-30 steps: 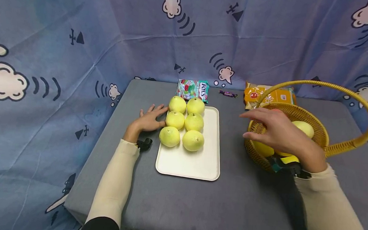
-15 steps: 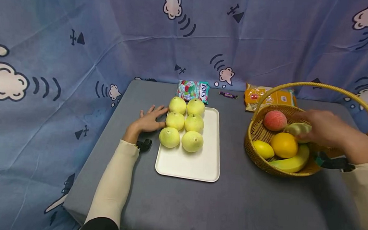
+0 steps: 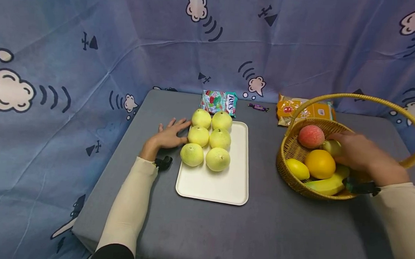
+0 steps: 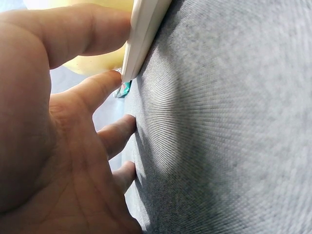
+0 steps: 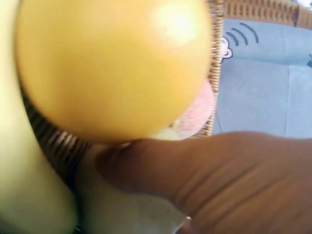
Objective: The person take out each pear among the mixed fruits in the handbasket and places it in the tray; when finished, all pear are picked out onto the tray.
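Note:
My left hand (image 3: pixel 170 136) lies spread on the table at the left edge of the white tray (image 3: pixel 212 187). In the left wrist view its thumb and forefinger touch the tray's rim (image 4: pixel 139 41). Several round yellow-green fruits (image 3: pixel 217 159) sit in two columns on the tray. My right hand (image 3: pixel 361 153) reaches into the wicker basket (image 3: pixel 283 173) and grips a pale green fruit (image 3: pixel 332 148) between thumb and fingers. An orange (image 3: pixel 320 164) lies close by, right above the thumb (image 5: pixel 146 163) in the right wrist view. The palm side of the right hand is hidden.
The basket also holds a peach (image 3: pixel 311 136), a lemon (image 3: pixel 297 169) and a banana (image 3: pixel 328 185); its tall handle (image 3: pixel 365 97) arches over the right side. Behind stand a green candy bag (image 3: pixel 218 102), a purple wrapped candy (image 3: pixel 258 107) and an orange packet (image 3: pixel 303 110).
My right hand has swung from over the basket's left side to its right side, then down onto the pale green fruit. The left hand has stayed at the tray.

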Action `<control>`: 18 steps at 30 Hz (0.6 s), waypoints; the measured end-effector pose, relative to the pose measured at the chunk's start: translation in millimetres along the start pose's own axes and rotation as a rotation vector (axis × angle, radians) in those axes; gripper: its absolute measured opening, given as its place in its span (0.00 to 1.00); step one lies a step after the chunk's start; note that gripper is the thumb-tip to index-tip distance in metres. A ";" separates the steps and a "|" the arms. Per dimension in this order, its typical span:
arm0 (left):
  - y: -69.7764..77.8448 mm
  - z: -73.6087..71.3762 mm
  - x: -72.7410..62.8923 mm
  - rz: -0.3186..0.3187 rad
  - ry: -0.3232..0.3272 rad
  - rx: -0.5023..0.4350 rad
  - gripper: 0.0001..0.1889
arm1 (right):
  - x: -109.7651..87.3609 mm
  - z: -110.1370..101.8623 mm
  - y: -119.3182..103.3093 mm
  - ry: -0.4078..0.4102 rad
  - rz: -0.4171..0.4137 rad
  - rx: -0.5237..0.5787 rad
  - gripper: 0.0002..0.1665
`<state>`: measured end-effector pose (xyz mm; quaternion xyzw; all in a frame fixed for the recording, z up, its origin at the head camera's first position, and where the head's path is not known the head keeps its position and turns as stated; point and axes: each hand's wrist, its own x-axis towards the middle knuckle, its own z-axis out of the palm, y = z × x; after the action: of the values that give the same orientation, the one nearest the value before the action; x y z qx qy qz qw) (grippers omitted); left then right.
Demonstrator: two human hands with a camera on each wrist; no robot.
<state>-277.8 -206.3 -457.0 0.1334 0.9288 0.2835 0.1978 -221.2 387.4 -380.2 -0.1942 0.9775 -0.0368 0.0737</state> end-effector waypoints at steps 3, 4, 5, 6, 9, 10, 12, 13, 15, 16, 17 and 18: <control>1.8 -1.4 -1.5 0.002 -0.001 -0.002 0.42 | -1.6 -0.1 -2.4 0.026 0.026 0.015 0.39; 2.7 -1.3 -1.8 0.004 -0.003 -0.003 0.42 | -4.2 -0.9 -4.0 0.041 0.037 0.021 0.39; 3.1 -1.2 -1.9 0.004 -0.005 -0.002 0.42 | -7.3 -2.5 -6.0 0.055 0.049 0.027 0.39; 3.5 -1.0 -1.8 0.005 -0.006 -0.002 0.42 | -10.3 -4.0 -9.1 0.080 0.063 0.033 0.39; 2.8 -0.4 -0.8 0.007 -0.003 0.001 0.42 | -21.0 -10.0 -22.4 0.169 0.077 0.061 0.41; 2.4 -0.2 -0.5 0.007 -0.003 0.005 0.42 | -25.0 -12.0 -28.5 0.210 0.080 0.072 0.41; 1.8 0.1 -0.2 0.008 0.000 0.005 0.42 | -32.2 -14.5 -41.8 0.309 0.052 0.095 0.42; 1.4 0.2 0.0 0.008 0.000 0.005 0.42 | -35.8 -15.4 -48.9 0.356 0.028 0.104 0.42; 1.4 0.1 -0.1 0.007 -0.002 0.000 0.42 | -42.6 -15.1 -65.3 0.450 -0.016 0.135 0.43; 1.3 0.1 -0.1 0.006 -0.002 -0.002 0.42 | -45.6 -14.4 -74.3 0.487 -0.038 0.169 0.44; 1.4 0.1 -0.1 0.006 -0.001 -0.005 0.42 | -48.3 -13.2 -84.0 0.516 -0.067 0.206 0.44; 1.5 0.1 -0.1 0.006 0.000 -0.006 0.42 | -50.5 -11.7 -94.5 0.534 -0.093 0.245 0.46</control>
<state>-277.5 -205.1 -456.2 0.1354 0.9276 0.2869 0.1972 -141.5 320.3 -352.6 -0.2117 0.9406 -0.2078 -0.1649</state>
